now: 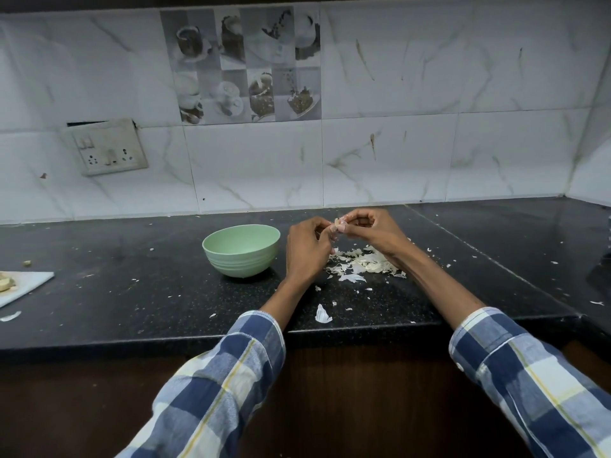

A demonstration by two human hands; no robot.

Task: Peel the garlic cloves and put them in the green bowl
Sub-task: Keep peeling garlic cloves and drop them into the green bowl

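A garlic clove (340, 224) with pale, partly loose skin is held in the air between both hands, above the black counter. My left hand (309, 249) pinches its left end with curled fingers. My right hand (370, 228) grips it from the right, fingers curled round it. The green bowl (241, 254) stands upright on the counter just left of my left hand; its inside is hidden from this angle. A heap of white garlic peels (362, 263) lies on the counter under my right wrist.
Loose peel scraps (322, 314) lie near the counter's front edge. A white cutting board (24, 285) with pale pieces sits at the far left. A switch and socket plate (104, 147) hangs on the tiled wall. The counter turns a corner at the right.
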